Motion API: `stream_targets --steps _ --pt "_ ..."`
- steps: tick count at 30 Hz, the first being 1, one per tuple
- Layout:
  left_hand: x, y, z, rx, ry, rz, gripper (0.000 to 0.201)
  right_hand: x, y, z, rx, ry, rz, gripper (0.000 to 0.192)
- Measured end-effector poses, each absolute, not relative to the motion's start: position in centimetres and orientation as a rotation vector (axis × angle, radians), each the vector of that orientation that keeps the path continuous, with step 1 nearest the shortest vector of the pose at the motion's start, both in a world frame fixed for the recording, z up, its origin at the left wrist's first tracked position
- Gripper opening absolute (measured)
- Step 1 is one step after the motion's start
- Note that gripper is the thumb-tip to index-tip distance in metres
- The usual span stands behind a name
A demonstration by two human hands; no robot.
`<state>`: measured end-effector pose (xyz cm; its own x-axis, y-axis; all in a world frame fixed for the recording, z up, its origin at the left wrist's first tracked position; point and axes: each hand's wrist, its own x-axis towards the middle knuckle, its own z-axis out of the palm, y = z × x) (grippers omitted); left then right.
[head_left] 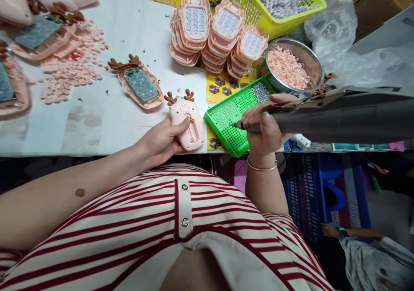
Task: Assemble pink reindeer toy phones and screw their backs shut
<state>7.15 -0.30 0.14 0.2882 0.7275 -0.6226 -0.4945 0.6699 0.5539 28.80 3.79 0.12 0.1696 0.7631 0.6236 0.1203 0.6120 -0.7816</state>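
Observation:
My left hand [161,142] grips a pink reindeer-shaped toy phone [187,120] lying back side up at the table's near edge, thumb across its back. My right hand [267,124] is wrapped around a grey electric screwdriver [339,118], whose tip rests over the green perforated screw tray [226,118]. A small heap of screws [261,91] lies in the tray's far corner. Another toy phone [140,83] with its green circuit board exposed lies further back on the table.
Stacks of pink phone fronts [213,32] stand behind the tray. A metal bowl of pink pieces [293,66] and a yellow basket [274,1] sit at the right. Loose pink buttons [71,66] and opened phones cover the far left. Another person [365,243] is low at the right.

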Motion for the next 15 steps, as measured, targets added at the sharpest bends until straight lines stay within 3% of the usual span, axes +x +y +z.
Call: stream_targets --steps 15 --pt "7.1 -0.2 0.0 0.262 0.989 0.838 0.038 28.7 4.0 0.7 -0.687 -1.365 0.601 0.024"
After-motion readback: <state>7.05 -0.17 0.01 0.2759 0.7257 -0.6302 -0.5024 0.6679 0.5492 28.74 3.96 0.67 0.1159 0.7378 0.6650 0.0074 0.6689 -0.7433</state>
